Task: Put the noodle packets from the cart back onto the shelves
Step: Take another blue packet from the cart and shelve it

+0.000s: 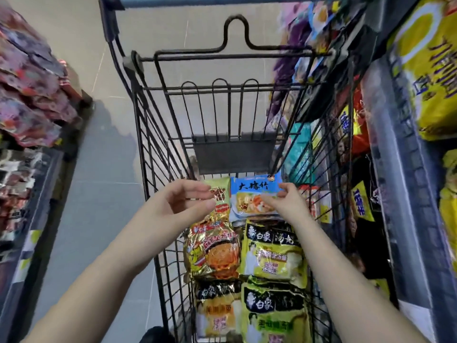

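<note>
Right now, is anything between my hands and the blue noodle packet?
Nothing visible. The blue packet lies uncovered in the cart; your right hand is at its right edge, left hand open nearby.

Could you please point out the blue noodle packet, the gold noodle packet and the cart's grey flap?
Light blue noodle packet (249,194): head view, printed front.
Shiny gold noodle packet (217,253): head view, bowl picture.
Grey plastic cart flap (233,154): head view, centre.

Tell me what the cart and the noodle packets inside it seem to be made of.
The cart looks like metal wire with a dark, dull coating: thin rods, straight or bent, joined in a grid. The noodle packets look like thin glossy plastic film, some perhaps foil-lined: they crinkle and throw bright glints.
</note>
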{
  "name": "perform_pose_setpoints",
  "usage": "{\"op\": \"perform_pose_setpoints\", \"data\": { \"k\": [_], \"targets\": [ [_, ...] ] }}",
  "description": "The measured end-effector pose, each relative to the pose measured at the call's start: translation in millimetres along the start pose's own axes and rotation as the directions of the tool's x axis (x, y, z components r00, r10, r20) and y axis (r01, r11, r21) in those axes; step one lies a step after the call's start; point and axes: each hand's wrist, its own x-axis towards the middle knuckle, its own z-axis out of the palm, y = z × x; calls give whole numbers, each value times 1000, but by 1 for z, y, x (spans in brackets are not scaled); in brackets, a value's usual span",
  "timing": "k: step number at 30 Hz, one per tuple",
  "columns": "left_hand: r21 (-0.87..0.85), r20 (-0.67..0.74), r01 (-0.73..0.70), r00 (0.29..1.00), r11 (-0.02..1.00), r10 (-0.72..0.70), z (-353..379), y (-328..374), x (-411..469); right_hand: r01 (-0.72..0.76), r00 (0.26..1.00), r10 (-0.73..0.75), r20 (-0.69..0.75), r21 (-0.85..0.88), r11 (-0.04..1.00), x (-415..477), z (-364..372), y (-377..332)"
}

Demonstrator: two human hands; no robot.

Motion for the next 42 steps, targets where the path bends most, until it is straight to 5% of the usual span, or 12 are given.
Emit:
{"op": "perform_pose_setpoints", "data": {
  "k": [7,14,21,28,42],
  "targets": [
    [4,12,56,998,998,-56,0,-7,14,-94,994,73,-84,-295,951,29,15,22],
    [13,33,112,993,994,-112,0,-16,17,-187,978,131,-160,-409,893,44,30,26],
    [23,31,126,991,992,-127,-1,-21,18,-330,944,322,-70,-182,926,58,42,30],
    [36,19,129,991,991,-130,-5,-20,21,-341,940,340,23,58,938,68,37,46],
    [21,19,133,991,991,-133,-9,-26,20,-343,938,346,-12,119,932,69,45,35]
  ]
}}
